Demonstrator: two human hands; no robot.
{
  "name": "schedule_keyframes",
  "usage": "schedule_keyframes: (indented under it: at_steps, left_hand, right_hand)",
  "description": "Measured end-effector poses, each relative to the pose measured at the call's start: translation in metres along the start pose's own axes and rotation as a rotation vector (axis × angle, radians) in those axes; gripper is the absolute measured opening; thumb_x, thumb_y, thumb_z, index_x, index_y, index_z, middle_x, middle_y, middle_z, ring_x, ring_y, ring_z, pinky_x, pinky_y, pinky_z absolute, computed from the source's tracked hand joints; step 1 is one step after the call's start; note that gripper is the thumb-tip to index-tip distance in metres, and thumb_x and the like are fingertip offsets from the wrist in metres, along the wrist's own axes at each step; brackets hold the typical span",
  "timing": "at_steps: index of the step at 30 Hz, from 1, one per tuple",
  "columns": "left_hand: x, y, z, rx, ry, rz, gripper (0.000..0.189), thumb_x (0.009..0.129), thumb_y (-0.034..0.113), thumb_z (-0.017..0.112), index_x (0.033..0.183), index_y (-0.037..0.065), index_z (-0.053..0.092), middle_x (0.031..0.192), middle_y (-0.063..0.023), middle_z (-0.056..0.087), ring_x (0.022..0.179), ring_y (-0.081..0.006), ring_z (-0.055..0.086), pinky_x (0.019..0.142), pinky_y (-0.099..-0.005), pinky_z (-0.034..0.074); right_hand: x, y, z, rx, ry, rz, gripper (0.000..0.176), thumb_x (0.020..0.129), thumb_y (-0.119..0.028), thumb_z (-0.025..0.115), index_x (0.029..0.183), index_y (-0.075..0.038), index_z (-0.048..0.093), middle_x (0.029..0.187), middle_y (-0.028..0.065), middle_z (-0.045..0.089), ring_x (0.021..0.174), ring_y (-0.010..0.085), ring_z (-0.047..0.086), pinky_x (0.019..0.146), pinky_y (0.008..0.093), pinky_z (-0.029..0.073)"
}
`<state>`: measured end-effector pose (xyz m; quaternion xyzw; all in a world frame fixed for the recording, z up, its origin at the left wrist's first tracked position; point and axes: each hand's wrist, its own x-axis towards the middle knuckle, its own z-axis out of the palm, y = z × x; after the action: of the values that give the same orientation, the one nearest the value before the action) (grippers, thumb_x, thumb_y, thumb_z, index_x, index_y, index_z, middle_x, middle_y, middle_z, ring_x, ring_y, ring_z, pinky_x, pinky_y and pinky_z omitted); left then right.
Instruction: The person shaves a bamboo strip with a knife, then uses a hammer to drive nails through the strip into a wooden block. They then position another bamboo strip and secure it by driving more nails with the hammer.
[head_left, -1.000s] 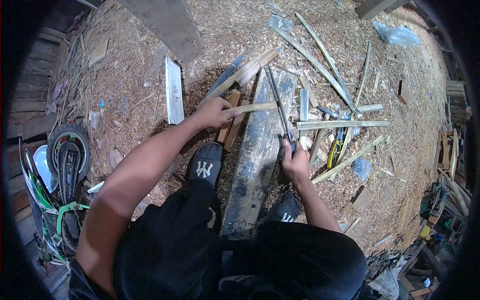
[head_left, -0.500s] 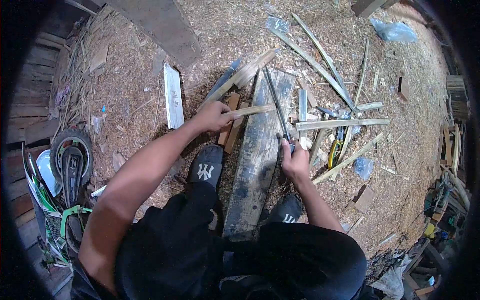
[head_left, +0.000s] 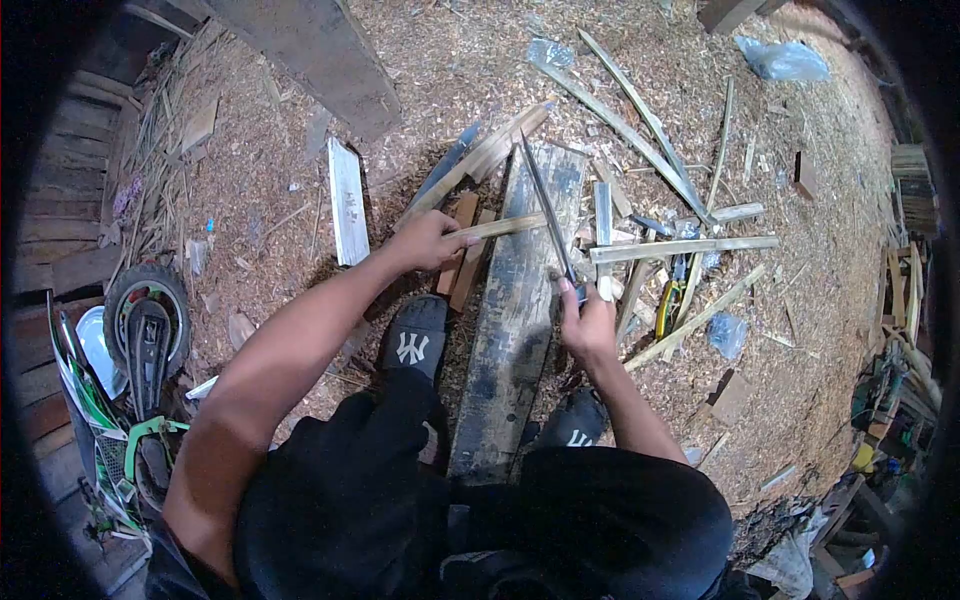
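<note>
My left hand [head_left: 425, 241] grips one end of a thin pale wooden strip [head_left: 503, 226] that lies crosswise over a long dark plank [head_left: 515, 300] on the ground. My right hand [head_left: 586, 322] is shut on the handle of a long narrow blade [head_left: 543, 206], which reaches forward along the plank and crosses the strip near its far end. My feet in black slippers [head_left: 410, 338] stand on either side of the plank.
Sawdust and shavings cover the ground. Loose slats and split strips [head_left: 682, 245] lie to the right, a white board [head_left: 346, 200] to the left, a heavy beam [head_left: 322, 55] at the top. A small motorbike [head_left: 135, 350] is at the far left, clutter at the right edge.
The blade and my right hand have shifted slightly forward and left along the plank. My left hand still holds the strip in about the same place.
</note>
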<state>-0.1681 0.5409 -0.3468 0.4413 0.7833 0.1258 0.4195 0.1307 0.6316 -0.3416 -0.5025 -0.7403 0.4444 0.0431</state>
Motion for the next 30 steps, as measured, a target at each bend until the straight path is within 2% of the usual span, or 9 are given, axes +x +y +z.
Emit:
schedule_keyframes:
  at_steps: [3, 7, 11, 17, 19, 23, 25, 27, 30]
  left_hand:
    - [0.008, -0.014, 0.006, 0.033, 0.006, 0.022, 0.037, 0.094, 0.043, 0.07, 0.096, 0.006, 0.076, 0.064, -0.0067, 0.063, 0.06, -0.0157, 0.061, 0.059, -0.0375, 0.047]
    - [0.002, -0.009, 0.003, -0.031, 0.01, 0.05, 0.04, 0.095, 0.045, 0.069, 0.092, 0.006, 0.075, 0.062, -0.0027, 0.062, 0.055, -0.013, 0.058, 0.054, -0.0354, 0.045]
    - [0.0, -0.004, 0.002, -0.012, 0.006, 0.036, 0.047, 0.094, 0.048, 0.068, 0.091, 0.002, 0.075, 0.063, -0.0096, 0.062, 0.06, -0.0184, 0.06, 0.06, -0.0389, 0.047]
    - [0.005, -0.013, 0.006, 0.141, 0.081, 0.06, 0.046, 0.094, 0.049, 0.068, 0.096, 0.004, 0.077, 0.064, -0.0115, 0.062, 0.062, -0.0201, 0.063, 0.062, -0.0402, 0.048]
    - [-0.003, -0.002, 0.0, 0.052, 0.029, 0.031, 0.046, 0.094, 0.049, 0.068, 0.097, 0.005, 0.077, 0.064, -0.0114, 0.062, 0.063, -0.0201, 0.063, 0.062, -0.04, 0.048]
    - [-0.001, 0.0, 0.0, 0.018, -0.01, -0.036, 0.044, 0.094, 0.049, 0.068, 0.098, 0.006, 0.078, 0.063, -0.0112, 0.062, 0.062, -0.02, 0.064, 0.062, -0.0393, 0.048]
    - [0.002, -0.011, 0.004, 0.028, 0.015, 0.025, 0.044, 0.093, 0.049, 0.068, 0.098, 0.006, 0.078, 0.063, -0.0117, 0.062, 0.062, -0.0205, 0.063, 0.061, -0.0395, 0.048]
    - [0.005, -0.008, 0.007, 0.031, 0.051, 0.088, 0.044, 0.093, 0.049, 0.069, 0.097, 0.006, 0.078, 0.063, -0.0121, 0.063, 0.061, -0.021, 0.063, 0.061, -0.0397, 0.048]
    - [-0.004, -0.001, 0.0, -0.014, 0.004, -0.022, 0.046, 0.093, 0.05, 0.067, 0.092, 0.005, 0.076, 0.063, -0.0136, 0.063, 0.061, -0.0227, 0.063, 0.063, -0.041, 0.048]
  right_hand:
    - [-0.005, -0.018, -0.02, 0.157, 0.173, -0.267, 0.033, 0.104, -0.028, 0.056, 0.092, 0.002, 0.063, 0.057, 0.0078, 0.057, 0.051, 0.0133, 0.054, 0.049, 0.0331, 0.042]
    - [-0.006, -0.037, -0.041, 0.207, 0.343, -0.562, 0.022, 0.104, -0.018, 0.056, 0.094, 0.002, 0.06, 0.056, 0.0016, 0.049, 0.049, 0.0114, 0.048, 0.046, 0.03, 0.035]
    - [0.009, 0.019, 0.008, -0.112, 0.013, -0.057, 0.038, 0.1, -0.033, 0.062, 0.101, 0.005, 0.061, 0.075, 0.0296, 0.066, 0.066, 0.0462, 0.068, 0.064, 0.0447, 0.055]
    - [-0.005, -0.035, -0.035, 0.117, 0.007, -0.011, 0.038, 0.102, -0.034, 0.059, 0.101, 0.004, 0.062, 0.069, 0.022, 0.066, 0.057, 0.0306, 0.067, 0.058, 0.0415, 0.053]
    - [-0.008, -0.05, -0.052, 0.225, 0.243, -0.384, 0.028, 0.105, -0.023, 0.052, 0.092, -0.002, 0.064, 0.061, 0.0042, 0.06, 0.048, 0.0123, 0.055, 0.043, 0.0324, 0.041]
    - [0.012, 0.02, -0.01, 0.465, 0.314, -0.645, 0.027, 0.102, -0.026, 0.059, 0.1, 0.001, 0.063, 0.061, 0.0077, 0.062, 0.051, 0.0152, 0.059, 0.048, 0.0332, 0.047]
    - [0.008, 0.005, 0.001, -0.024, -0.022, -0.022, 0.044, 0.101, -0.039, 0.058, 0.098, 0.004, 0.064, 0.072, 0.0234, 0.068, 0.062, 0.0363, 0.069, 0.063, 0.0455, 0.055]
    - [0.006, 0.015, 0.007, -0.021, 0.079, -0.115, 0.052, 0.101, -0.044, 0.057, 0.096, 0.007, 0.064, 0.07, 0.0267, 0.066, 0.066, 0.0437, 0.068, 0.068, 0.0491, 0.054]
    - [-0.006, -0.021, -0.023, 0.091, 0.042, -0.055, 0.043, 0.104, -0.035, 0.055, 0.094, 0.005, 0.063, 0.061, 0.014, 0.061, 0.058, 0.0245, 0.062, 0.055, 0.0397, 0.048]
